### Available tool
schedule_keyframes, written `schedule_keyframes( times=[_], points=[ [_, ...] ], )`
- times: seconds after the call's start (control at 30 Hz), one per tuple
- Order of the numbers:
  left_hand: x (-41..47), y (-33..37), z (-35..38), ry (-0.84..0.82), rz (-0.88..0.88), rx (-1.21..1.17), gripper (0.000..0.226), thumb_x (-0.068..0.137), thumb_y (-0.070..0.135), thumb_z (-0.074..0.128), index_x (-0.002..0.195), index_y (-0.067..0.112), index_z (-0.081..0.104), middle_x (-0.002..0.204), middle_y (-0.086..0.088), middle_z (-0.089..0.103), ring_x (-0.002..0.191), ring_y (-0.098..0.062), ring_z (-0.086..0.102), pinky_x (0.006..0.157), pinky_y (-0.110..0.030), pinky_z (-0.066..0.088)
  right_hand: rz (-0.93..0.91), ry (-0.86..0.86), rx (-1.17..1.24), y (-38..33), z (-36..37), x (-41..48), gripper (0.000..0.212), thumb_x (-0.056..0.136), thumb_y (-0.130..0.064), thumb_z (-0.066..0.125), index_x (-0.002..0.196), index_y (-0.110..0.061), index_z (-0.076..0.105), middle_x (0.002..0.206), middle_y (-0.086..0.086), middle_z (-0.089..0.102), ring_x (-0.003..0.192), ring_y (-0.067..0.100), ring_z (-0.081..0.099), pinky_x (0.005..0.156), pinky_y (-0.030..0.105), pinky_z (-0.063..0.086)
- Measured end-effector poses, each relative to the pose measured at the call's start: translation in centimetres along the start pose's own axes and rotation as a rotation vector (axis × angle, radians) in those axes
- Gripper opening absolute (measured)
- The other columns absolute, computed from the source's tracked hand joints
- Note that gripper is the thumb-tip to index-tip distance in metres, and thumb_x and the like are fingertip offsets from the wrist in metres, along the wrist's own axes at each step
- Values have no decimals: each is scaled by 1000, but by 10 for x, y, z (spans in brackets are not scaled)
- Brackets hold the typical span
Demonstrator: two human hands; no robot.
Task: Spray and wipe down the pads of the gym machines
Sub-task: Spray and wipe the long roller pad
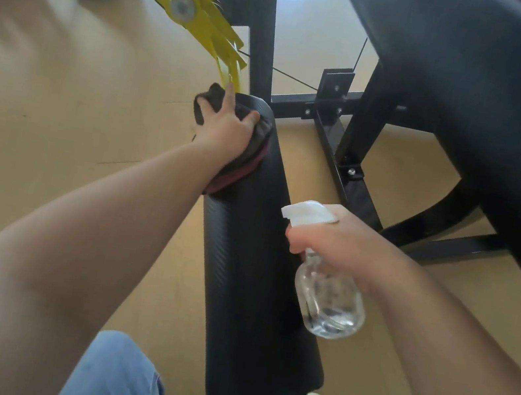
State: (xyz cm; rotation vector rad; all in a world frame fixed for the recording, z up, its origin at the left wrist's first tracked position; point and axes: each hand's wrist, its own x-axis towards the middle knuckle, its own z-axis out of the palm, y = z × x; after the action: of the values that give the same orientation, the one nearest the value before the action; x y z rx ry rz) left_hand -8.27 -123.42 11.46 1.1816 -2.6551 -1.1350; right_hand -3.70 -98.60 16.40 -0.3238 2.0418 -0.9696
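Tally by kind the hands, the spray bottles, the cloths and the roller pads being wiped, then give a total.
Hands: 2, left hand and right hand
Spray bottle: 1
Cloth: 1
Roller pad: 1
Total: 5

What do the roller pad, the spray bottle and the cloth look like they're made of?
The roller pad looks like foam under matte black vinyl, by its fine texture. The spray bottle is clear plastic or glass, see-through, with a white trigger. The cloth is soft dark fabric, reddish-edged, bunched under the left hand.
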Motion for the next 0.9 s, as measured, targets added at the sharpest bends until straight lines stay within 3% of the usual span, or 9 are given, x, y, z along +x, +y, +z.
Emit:
schedule_keyframes(
  times=[0.13,0.3,0.53,0.63,0.7,0.8,0.9],
  points=[
    [4,9,-2,-8,43,91,71,98,63,40,158,50,4,169,-8,-8,150,-53,4,121,-61,16,-47,10,3,2,2,-4,14,75,-19,68,77,-23,54,75,0,46,68,18,45,63,35,40],
    [-39,-14,-2,-84,222,105,84,82,69,66,152,58,20,168,4,-19,153,-43,-13,122,-65,11,-29,23,67,0,6,-14,16,79,-15,67,88,-22,56,83,5,46,75,21,45,66,35,40],
    [-129,-60,11,-143,304,-14,103,75,64,76,152,61,8,167,6,-25,155,-30,-17,126,-54,9,-34,56,56,-9,18,-30,11,78,-13,65,85,-16,58,80,3,45,73,20,45,64,34,42],
    [-163,-84,17,-177,287,-194,106,80,53,79,154,58,3,167,9,-21,155,-11,-6,125,-36,11,-17,81,34,-15,22,-40,32,81,-13,66,112,-6,64,86,6,49,77,22,50,66,34,45],
    [-179,-98,20,-204,218,-382,100,86,47,75,156,53,5,169,14,-5,147,2,8,120,-26,13,-25,82,25,-19,25,-49,40,84,-14,66,123,-8,62,94,7,52,83,21,53,71,33,47],
    [-189,-113,21,-248,95,-684,89,87,49,68,155,55,11,156,20,32,141,-3,37,120,-34,32,-42,67,1,-26,33,-56,41,84,-14,66,123,-6,59,94,7,51,84,21,52,73,34,46],
    [-191,-112,24,-210,42,-738,64,105,39,50,156,51,14,146,22,34,133,-4,41,118,-33,33,-53,79,-81,-32,43,-57,35,80,-17,67,114,-8,63,87,5,53,75,20,52,69,35,46]
  ],
)
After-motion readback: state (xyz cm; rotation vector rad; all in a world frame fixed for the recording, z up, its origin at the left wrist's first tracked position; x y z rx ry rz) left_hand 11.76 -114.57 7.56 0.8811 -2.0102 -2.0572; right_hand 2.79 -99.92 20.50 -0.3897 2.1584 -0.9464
